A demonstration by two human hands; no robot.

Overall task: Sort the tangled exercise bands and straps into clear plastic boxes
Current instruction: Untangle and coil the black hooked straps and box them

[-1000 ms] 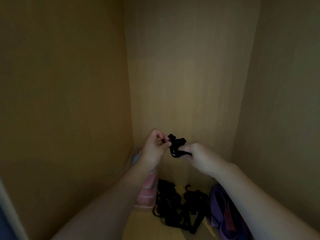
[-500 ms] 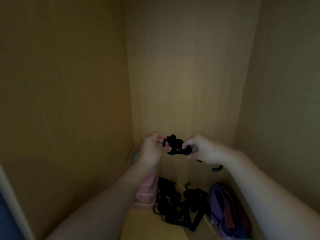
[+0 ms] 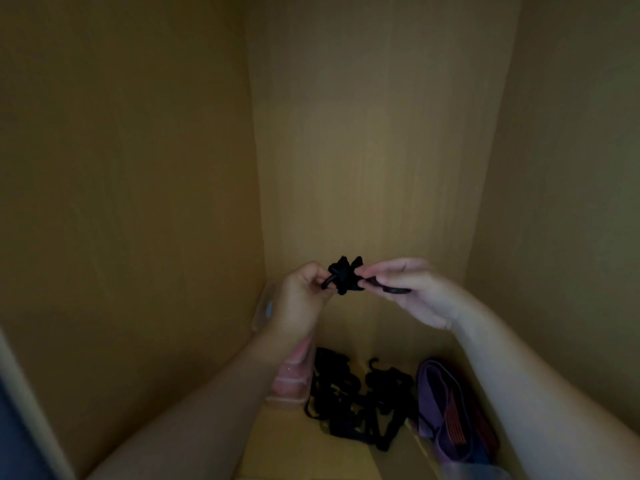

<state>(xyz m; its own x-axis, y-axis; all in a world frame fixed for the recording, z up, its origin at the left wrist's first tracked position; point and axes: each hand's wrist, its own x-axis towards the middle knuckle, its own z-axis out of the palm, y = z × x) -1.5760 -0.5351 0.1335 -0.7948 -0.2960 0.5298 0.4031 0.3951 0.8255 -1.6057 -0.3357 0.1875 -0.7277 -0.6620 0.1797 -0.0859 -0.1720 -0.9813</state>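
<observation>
Gripped by the left hand [image 3: 304, 296] on one side and pinched by the thumb and fingers of the right hand [image 3: 412, 292] on the other, a small black knotted bundle of strap [image 3: 344, 275] is held in the air. A loose black end is laid across the right palm. The bundle is kept in front of the back panel of a light wooden cupboard [image 3: 363, 150], well above its floor.

If both sides are pulled apart, the knot would probably be tightened rather than freed. In such dim light the wrong loop could easily be picked. Should the bundle be dropped, it would likely land in the pile below and be caught up again.

Two hands are counted, and one bundle between them. One heap of tangled black straps [image 3: 360, 400] lies on the floor; its separate straps cannot be counted. One purple elastic band with orange stripes [image 3: 446, 410] lies just beside it. One clear plastic box [image 3: 291, 375] with pink contents is seen, partly hidden behind the left forearm.
</observation>
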